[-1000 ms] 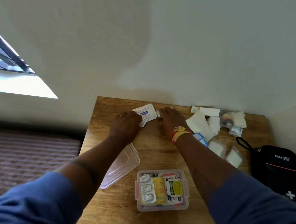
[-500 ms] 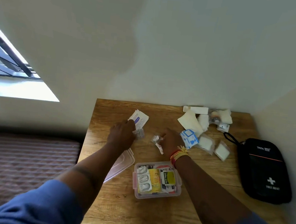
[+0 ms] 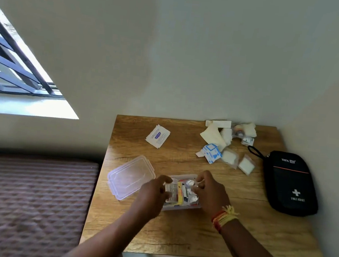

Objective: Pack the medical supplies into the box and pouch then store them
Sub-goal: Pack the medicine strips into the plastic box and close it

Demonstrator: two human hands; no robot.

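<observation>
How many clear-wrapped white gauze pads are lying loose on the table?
2, side by side just left of the black pouch: left pad, right pad. More may hide in the pile behind.

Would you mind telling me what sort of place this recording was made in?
Probably a room in a home, perhaps a bedroom: a small wooden table stands in the corner of plain painted walls, a quilted bed or mattress lies beside it, and a barred window is on the left.

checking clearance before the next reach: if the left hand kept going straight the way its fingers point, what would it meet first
Probably the right hand. The left hand points rightward across the open plastic box, just over the packed supplies; depth is unclear.
</observation>
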